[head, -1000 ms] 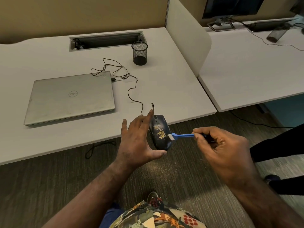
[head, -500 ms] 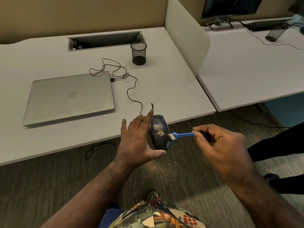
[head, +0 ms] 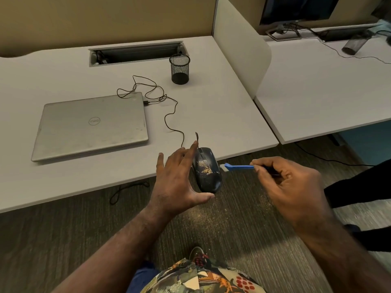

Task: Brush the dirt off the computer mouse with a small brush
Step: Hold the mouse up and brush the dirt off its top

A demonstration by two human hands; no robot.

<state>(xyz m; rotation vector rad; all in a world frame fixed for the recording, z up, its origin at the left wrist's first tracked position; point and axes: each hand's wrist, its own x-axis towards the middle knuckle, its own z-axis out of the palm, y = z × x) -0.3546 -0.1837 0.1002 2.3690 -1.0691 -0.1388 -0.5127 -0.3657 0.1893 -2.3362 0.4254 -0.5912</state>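
Observation:
A dark computer mouse (head: 208, 176) with yellowish grit on its back is held off the desk edge, above the floor, by my left hand (head: 176, 178); my thumb is under its rear and a finger is at its front. My right hand (head: 289, 185) grips the handle of a small blue brush (head: 238, 167). The white bristle head touches the mouse's right flank. The mouse's black cable (head: 169, 115) runs back over the desk to the laptop.
A closed silver laptop (head: 91, 125) lies on the white desk (head: 222, 111), with a black mesh pen cup (head: 179, 68) behind it. A cream divider (head: 241, 45) separates a second desk (head: 321, 87). Grit speckles the carpet (head: 211, 216) below the mouse.
The brush head has drawn slightly to the right, off the grit patch to the mouse's right edge. The left hand and mouse stay put.

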